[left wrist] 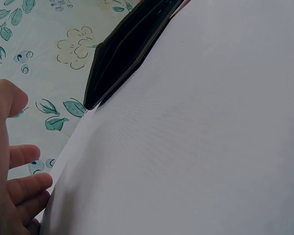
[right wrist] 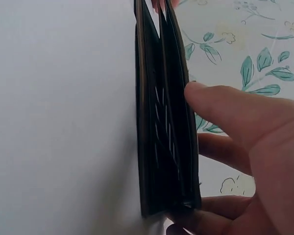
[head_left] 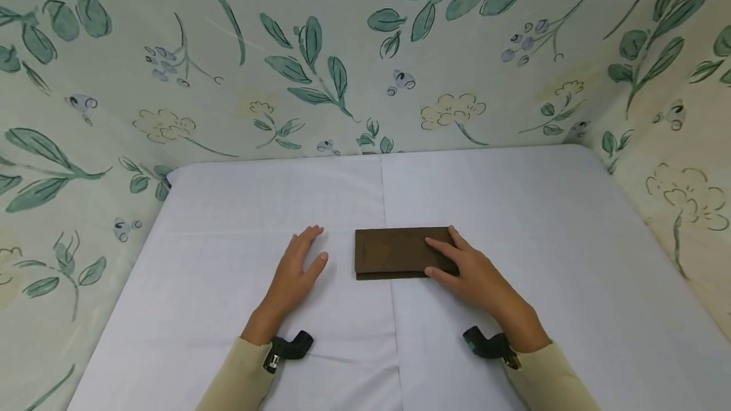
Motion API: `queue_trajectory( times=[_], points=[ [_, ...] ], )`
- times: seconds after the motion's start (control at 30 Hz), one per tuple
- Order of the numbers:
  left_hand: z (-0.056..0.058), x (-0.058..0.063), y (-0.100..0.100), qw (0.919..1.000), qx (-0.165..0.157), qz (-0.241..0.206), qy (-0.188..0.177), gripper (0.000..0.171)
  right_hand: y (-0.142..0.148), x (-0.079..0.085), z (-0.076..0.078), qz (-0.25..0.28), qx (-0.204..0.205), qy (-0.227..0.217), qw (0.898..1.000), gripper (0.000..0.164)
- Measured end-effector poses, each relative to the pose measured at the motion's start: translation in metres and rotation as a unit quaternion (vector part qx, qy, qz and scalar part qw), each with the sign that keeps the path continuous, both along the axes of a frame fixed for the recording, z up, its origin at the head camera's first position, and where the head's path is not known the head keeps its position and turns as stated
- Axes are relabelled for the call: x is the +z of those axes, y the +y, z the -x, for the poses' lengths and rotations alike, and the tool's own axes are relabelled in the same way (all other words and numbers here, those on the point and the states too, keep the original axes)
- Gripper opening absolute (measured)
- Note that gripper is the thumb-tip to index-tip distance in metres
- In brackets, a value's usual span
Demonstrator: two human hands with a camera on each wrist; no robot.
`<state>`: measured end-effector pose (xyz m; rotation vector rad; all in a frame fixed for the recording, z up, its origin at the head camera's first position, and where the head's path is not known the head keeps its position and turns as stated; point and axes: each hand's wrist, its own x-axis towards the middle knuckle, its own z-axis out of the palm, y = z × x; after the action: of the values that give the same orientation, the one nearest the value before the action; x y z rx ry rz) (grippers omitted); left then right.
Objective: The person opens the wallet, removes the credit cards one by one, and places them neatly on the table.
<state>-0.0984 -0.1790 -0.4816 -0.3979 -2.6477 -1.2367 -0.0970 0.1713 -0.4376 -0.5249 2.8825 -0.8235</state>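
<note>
The right hand (head_left: 471,274) grasps the long wallet (head_left: 391,251); a light hold seems best (left hand (head_left: 292,276), left of the wallet, fingers released).

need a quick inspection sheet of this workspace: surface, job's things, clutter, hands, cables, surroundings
Surface: white cloth, creased down the middle.
Job's things: brown long wallet, lying on the cloth; inner layers show in the right wrist view.
Clutter: nothing seen.
Hands: left hand beside the wallet, not touching it; right hand on the wallet's right end.
Cables: nothing seen.
Surroundings: leaf-and-flower patterned backdrop behind and on both sides; a black wrist camera on each arm.
</note>
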Motion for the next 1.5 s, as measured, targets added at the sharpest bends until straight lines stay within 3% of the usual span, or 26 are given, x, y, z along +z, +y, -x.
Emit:
queue_trajectory(
  times=[0.4, 0.77, 0.97, 1.17, 1.5],
  points=[
    [0.0, 0.001, 0.001, 0.9999, -0.001, 0.012, 0.012, 0.048, -0.023, 0.001, -0.01, -0.014, 0.011, 0.046, 0.999, 0.06],
    [-0.008, -0.003, 0.001, 0.9999, 0.005, 0.014, -0.006, 0.048, -0.037, -0.005, -0.019, -0.006, 0.008, 0.075, 0.997, 0.06],
    [-0.003, -0.002, 0.001, 0.9993, -0.01, 0.021, 0.031, 0.046, -0.043, -0.005, -0.021, -0.003, 0.004, 0.1, 0.995, 0.058],
    [0.0, 0.0, 0.001, 0.9987, -0.02, 0.022, 0.041, 0.042, -0.049, -0.004, -0.022, -0.007, -0.002, 0.121, 0.993, 0.059],
    [-0.001, -0.004, 0.0, 0.9949, -0.046, 0.037, 0.081, 0.037, -0.051, -0.004, -0.027, -0.008, 0.026, 0.083, 0.996, 0.065]
  ],
)
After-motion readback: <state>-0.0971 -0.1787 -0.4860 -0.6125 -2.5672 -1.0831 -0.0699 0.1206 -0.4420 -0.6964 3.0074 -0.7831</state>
